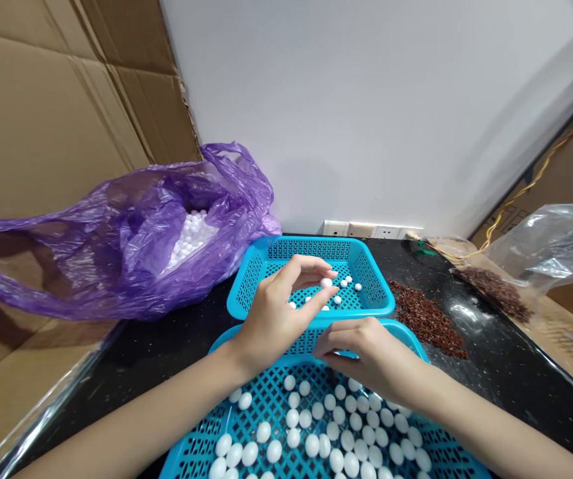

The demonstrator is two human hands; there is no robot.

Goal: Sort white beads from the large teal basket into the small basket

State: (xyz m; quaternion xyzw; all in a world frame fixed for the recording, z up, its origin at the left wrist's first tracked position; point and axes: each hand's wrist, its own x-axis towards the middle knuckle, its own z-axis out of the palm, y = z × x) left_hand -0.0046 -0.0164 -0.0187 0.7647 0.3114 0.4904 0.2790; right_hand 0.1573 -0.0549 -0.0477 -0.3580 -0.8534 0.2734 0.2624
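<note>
Two blue mesh baskets stand on a black counter. The near basket (196, 446) holds many small white balls (336, 426). The far basket (261, 266) holds several white balls on its floor. My left hand (276, 313) reaches over the far basket's near rim and pinches one white ball (326, 283) between thumb and fingertips. My right hand (366, 356) is curled, fingers down, at the back of the near basket among the balls; what lies under its fingers is hidden.
A purple plastic bag (131, 233) with more white balls lies open at the left against cardboard boxes (41, 113). A heap of dark brown seeds (426, 319) lies right of the baskets, beside a clear plastic bag (550, 246). Wall sockets (371, 231) sit behind.
</note>
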